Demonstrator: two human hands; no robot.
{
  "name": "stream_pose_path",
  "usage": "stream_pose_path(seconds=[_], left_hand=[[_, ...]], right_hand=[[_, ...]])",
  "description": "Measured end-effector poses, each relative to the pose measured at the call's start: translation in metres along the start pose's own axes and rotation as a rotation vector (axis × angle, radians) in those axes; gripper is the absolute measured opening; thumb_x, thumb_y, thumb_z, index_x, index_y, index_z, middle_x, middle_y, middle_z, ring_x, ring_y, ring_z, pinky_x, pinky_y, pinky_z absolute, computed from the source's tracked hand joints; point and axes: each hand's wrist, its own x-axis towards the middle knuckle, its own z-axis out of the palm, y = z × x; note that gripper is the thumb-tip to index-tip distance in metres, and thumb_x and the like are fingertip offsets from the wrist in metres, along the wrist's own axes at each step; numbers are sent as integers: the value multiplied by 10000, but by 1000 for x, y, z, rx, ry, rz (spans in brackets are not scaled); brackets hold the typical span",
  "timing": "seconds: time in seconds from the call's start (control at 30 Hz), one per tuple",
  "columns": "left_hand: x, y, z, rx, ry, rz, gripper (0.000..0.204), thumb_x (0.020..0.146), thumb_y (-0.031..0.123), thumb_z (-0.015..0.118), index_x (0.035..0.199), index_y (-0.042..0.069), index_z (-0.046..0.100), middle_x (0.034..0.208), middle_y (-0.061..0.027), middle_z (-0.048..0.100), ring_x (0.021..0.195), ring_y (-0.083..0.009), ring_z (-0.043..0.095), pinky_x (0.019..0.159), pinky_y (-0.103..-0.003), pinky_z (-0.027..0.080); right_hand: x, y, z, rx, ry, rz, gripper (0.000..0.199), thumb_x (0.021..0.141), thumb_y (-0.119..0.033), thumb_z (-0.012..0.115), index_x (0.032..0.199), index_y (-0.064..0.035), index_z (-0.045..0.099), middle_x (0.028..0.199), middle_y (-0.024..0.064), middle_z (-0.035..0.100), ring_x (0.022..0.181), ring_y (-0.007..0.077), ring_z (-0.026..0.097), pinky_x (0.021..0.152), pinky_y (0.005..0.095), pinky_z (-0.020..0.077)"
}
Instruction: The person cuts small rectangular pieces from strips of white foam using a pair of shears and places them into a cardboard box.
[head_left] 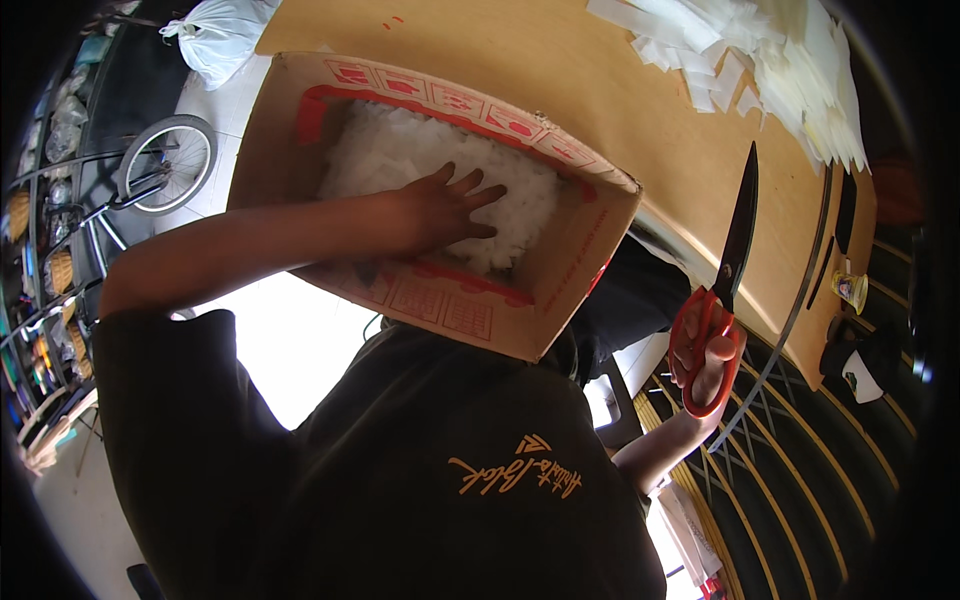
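Note:
An open cardboard box [590, 255] with red printing holds a loose heap of small white pieces [385, 140]; their material is hard to make out. My left hand [440, 212] is over the heap, palm down and fingers spread. Whether it presses on the pieces I cannot tell. Out to the right, my right hand [712, 362] grips scissors [738, 235] by their red handles. Their long dark blades point up and away, looking closed together, and the box is well apart from them.
The wooden table [480, 45] carries a pile of white strips [790, 75] at its far right. A tied white bag [222, 40] is at the far left, with a bicycle wheel [168, 165] nearer. Loaded shelves [60, 200] line the left side.

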Motion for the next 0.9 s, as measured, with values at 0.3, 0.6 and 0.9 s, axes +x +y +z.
stream_pose_path(seconds=[0.3, 0.6, 0.9], left_hand=[[-2, -33, 14, -404, 56, -133, 348, 863, 101, 551, 1210, 124, 572, 1316, -148, 476, 1109, -350, 548, 956, -410, 462], [-35, -40, -44, -1189, 220, -47, 359, 822, 25, 622, 1177, 27, 568, 1179, -79, 592, 1091, -189, 577, 941, -329, 453], [-67, -33, -49, -1497, 247, -50, 396, 880, 102, 593, 1252, -14, 522, 1192, -123, 607, 1155, -198, 560, 1026, -326, 400]], right_hand=[[0, 12, 4, 55, -12, -8, 813, 644, -880, 481, 732, -72, 455, 493, -63, 339, 374, 11, 308, 320, 168, 236], [3, 10, 11, 38, 6, 15, 812, 649, -880, 485, 735, -72, 468, 493, -63, 334, 369, 9, 306, 315, 169, 240], [8, 12, 13, 49, 9, -3, 783, 666, -855, 493, 726, -75, 451, 494, -62, 333, 367, 12, 298, 314, 172, 243]])
